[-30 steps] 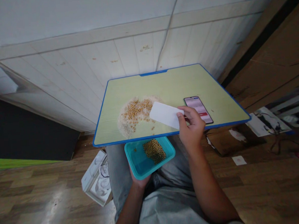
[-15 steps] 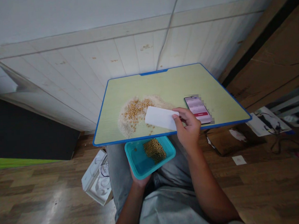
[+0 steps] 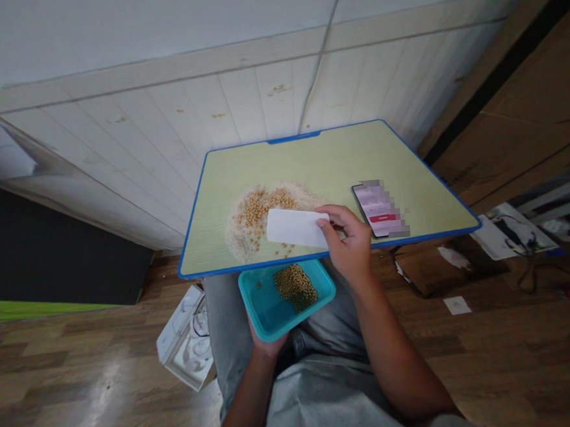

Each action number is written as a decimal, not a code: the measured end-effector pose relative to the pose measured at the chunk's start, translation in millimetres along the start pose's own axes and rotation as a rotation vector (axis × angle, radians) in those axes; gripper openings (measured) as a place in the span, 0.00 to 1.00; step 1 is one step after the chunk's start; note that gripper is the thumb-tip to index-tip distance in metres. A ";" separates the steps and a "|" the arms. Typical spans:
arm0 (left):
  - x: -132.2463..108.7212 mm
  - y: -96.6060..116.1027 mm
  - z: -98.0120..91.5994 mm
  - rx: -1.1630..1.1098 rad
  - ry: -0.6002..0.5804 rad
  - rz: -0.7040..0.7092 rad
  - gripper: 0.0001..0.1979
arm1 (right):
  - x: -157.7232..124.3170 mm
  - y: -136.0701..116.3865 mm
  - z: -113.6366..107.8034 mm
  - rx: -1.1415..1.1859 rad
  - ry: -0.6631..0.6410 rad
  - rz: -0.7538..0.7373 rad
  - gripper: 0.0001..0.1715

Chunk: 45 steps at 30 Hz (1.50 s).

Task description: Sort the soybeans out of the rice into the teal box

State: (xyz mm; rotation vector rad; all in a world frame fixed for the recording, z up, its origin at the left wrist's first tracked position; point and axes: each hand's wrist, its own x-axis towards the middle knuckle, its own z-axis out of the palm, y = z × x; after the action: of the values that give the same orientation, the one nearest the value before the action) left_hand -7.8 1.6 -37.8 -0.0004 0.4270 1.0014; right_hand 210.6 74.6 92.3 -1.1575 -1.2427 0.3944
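Note:
My right hand (image 3: 349, 238) pinches the right end of a white card (image 3: 296, 228) between thumb and fingers. The card is over the near side of a spread of yellow soybeans (image 3: 255, 206) mixed with white rice grains (image 3: 238, 239) on the small table. My left hand (image 3: 269, 346) supports a teal plastic container (image 3: 260, 316) from below, under the table's front edge and above my lap; most of its fingers are hidden. Soybeans (image 3: 296, 287) are heaped in the container's right part. A few loose soybeans lie between the card and the table's front edge.
A phone (image 3: 380, 210) with a lit screen lies on the right of the blue-edged table (image 3: 340, 157). Behind it stands a white panelled wall (image 3: 248, 105). An open white box (image 3: 186, 341) is on the floor at left, a cardboard box (image 3: 445, 270) at right.
My right hand has moved slightly left and toward me with the card. The left hand and the container stay in place.

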 end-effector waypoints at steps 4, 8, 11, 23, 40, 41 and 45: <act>0.8 -0.5 5.0 0.002 0.024 0.007 0.41 | -0.5 -0.6 1.7 0.035 -0.017 -0.005 0.08; 2.5 -0.6 7.5 0.000 0.046 0.024 0.38 | -0.2 -0.1 2.3 0.035 -0.026 -0.003 0.08; 2.1 -0.8 9.7 0.002 0.055 0.027 0.36 | 0.4 -0.1 3.1 0.032 -0.039 0.003 0.09; 3.0 -0.2 13.4 0.022 0.143 0.041 0.34 | -0.7 2.0 7.5 0.092 -0.127 0.006 0.08; -2.6 2.0 7.9 -0.012 -0.081 -0.016 0.41 | -1.9 4.1 1.4 0.055 0.302 0.046 0.09; -2.6 1.6 5.4 -0.013 -0.084 -0.017 0.41 | -1.9 5.1 0.7 0.048 0.304 0.060 0.10; 0.7 -0.4 -10.9 -0.021 -0.070 -0.003 0.40 | -4.8 6.2 -0.5 0.039 0.167 0.099 0.11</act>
State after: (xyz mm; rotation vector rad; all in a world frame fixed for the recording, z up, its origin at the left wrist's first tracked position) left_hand -10.9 -0.2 -48.1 0.0152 0.3519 1.0003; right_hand 211.4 73.3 84.6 -1.1972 -1.0318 0.3860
